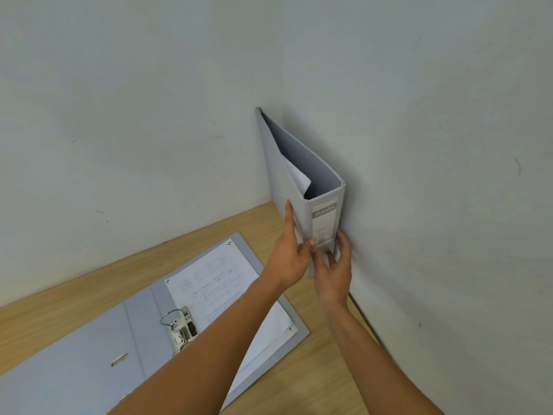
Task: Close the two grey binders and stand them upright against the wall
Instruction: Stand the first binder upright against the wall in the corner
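Note:
One grey binder (317, 187) stands upright in the corner, closed, its far cover flat against the right wall (434, 145) and its labelled spine facing me. My left hand (291, 253) presses the near cover, thumb across the spine. My right hand (336, 268) grips the spine's lower edge from the wall side. The second grey binder (98, 345) lies open flat on the wooden table (311, 381), its metal ring mechanism (179, 327) exposed and printed sheets (215, 280) on its right half, partly hidden under my left forearm.
Two pale walls meet in the corner behind the standing binder. The back wall (134, 115) runs along the table's far edge. Bare wood shows between the open binder and the right wall.

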